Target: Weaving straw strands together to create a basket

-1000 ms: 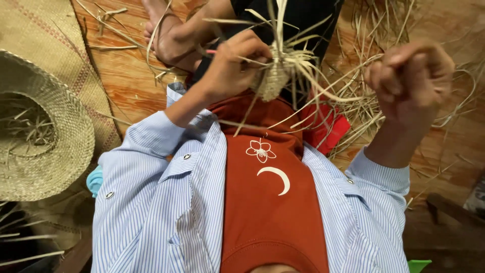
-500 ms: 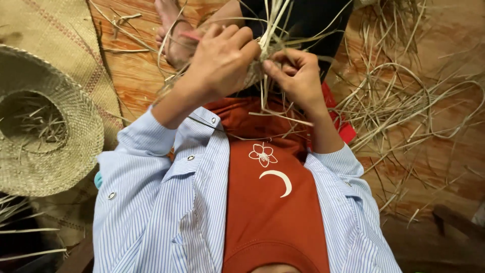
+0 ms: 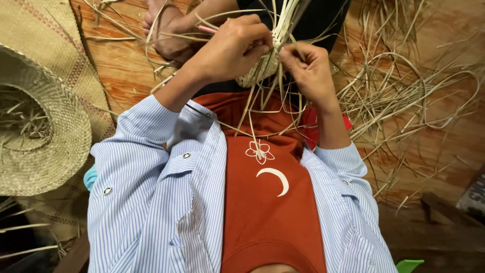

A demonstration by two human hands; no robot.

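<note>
Half the woven piece [image 3: 255, 73] hand-hidden

Woven straw hat [image 3: 40, 131] sits brim-up at nine o'clock, loose bits inside. A patterned woven mat [image 3: 45, 45] lies beneath it at ten. Scattered dry straw strands [image 3: 404, 96] sprawl at three on the wooden floor [image 3: 126, 76].

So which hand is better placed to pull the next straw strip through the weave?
Probably the right hand: its fingertips pinch a strip at the edge of the small woven piece. The left hand is wrapped over the piece, steadying it.
</note>
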